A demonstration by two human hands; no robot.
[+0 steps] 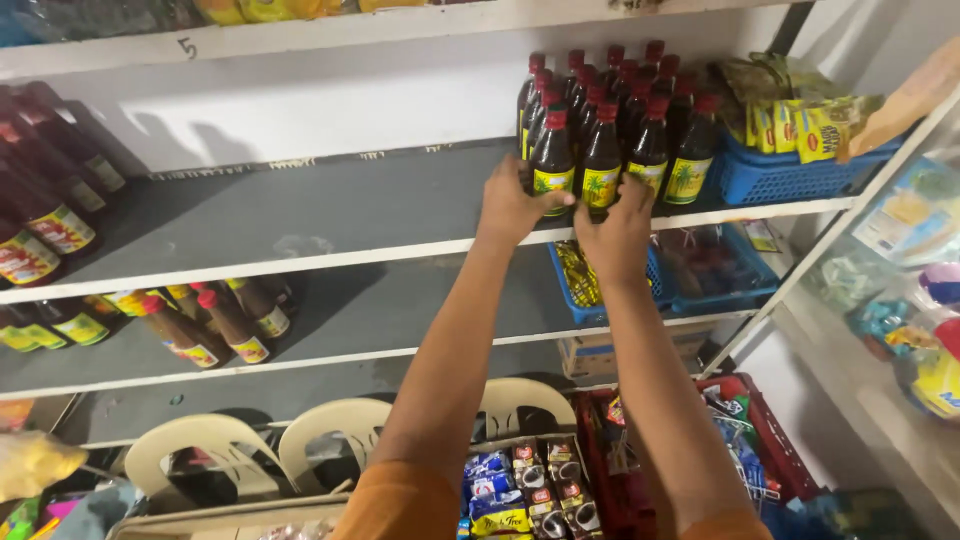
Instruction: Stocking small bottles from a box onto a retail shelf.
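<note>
Both arms raised to the middle shelf (300, 215) of a white rack. Left hand (512, 203) at the shelf's front edge, fingers (556, 200) wrapped round the lower part of a dark bottle (552, 160) with a red cap and a yellow-green label. Right hand (617, 233) just beside, fingers curled against the next bottle (600, 158) in the front row; grip there probably closed, though the back of the hand hides the fingertips. Both bottles upright, standing at the front of a tight cluster of like bottles (620, 95) on the right part of the shelf. Just right of the cluster, a blue basket (780, 175) with yellow packets. Left stretch of the same shelf bare grey, with a few more dark bottles (45, 215) at the far left edge. One shelf down, brown bottles (225, 325) with red caps lying tilted, and further blue baskets (690, 290) under the hands. Lower still, pale plastic chairs (330, 435), a cardboard tray of wrapped snacks (520, 490) and a red crate (770, 440). Orange sleeves (400, 510) on both arms at the bottom edge of the view.
</note>
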